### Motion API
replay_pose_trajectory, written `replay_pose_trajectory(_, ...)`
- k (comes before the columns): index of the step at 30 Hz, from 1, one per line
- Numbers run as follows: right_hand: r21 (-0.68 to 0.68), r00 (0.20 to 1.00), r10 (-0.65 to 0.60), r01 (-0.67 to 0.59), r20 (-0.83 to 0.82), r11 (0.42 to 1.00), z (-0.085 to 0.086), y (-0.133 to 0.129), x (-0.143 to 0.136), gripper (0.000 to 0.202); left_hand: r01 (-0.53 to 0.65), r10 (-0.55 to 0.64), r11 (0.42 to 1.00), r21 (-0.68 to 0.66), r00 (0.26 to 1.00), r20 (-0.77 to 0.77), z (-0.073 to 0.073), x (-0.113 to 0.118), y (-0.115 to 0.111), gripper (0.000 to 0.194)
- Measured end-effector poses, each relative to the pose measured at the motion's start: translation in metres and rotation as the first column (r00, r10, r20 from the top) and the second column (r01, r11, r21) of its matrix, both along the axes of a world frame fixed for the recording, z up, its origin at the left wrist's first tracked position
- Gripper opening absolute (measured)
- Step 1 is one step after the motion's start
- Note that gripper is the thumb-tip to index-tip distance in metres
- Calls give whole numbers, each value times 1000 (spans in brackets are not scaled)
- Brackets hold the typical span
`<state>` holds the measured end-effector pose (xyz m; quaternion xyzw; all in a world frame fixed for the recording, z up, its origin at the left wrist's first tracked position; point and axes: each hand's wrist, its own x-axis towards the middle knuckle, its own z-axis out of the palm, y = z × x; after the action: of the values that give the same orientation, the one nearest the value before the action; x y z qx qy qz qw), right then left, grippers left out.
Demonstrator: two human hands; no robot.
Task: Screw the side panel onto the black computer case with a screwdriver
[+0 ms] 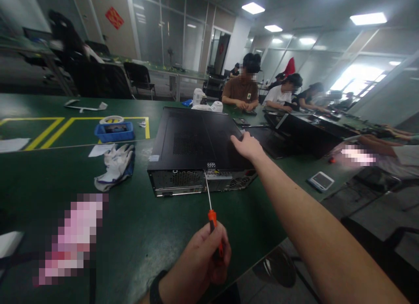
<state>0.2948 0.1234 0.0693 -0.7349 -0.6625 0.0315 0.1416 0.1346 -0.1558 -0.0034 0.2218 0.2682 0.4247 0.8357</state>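
A black computer case (193, 133) lies flat on the green table, its rear panel with vents facing me. My left hand (209, 251) is wrapped round the orange and black handle of a screwdriver (212, 214). The screwdriver's shaft points away from me, and its tip meets the upper edge of the rear panel near the middle. My right hand (247, 146) rests on the right part of the case's top, thumb stretched out; its other fingers are partly hidden. No object shows in it.
Left of the case are white gloves (116, 166), a blue bin (114, 133) and a tape roll (111, 120). White objects (206, 104) stand behind it. An open black case (304, 131) and a small device (321, 181) are to the right. Several people sit farther back.
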Motion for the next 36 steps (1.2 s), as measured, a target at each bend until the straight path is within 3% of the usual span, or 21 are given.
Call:
replay_pose_trajectory(6,2,1000,5,-4,-7,1000,-2,1,1,70,19,-19,1000,3,993,119,-4,-4,0,34)
replay_pose_trajectory(11,-2,1000,-3,3,4,1000,-2,2,1,72,54,-53,998,-19,996,65,-3,-2,1,38)
replay_pose_trajectory(19,-4,1000,-3,3,3,1000,-1,2,1,72,8,-8,1000,13,999,-40,-3,1,0,43)
replay_pose_trajectory(29,15,1000,5,-5,16,1000,-4,4,2,73,4,-3,1000,-10,998,65,-1,-5,0,34)
replay_pose_trajectory(36,11,1000,-2,2,3,1000,-4,5,2,71,46,-46,999,-2,999,1,-5,-2,0,40)
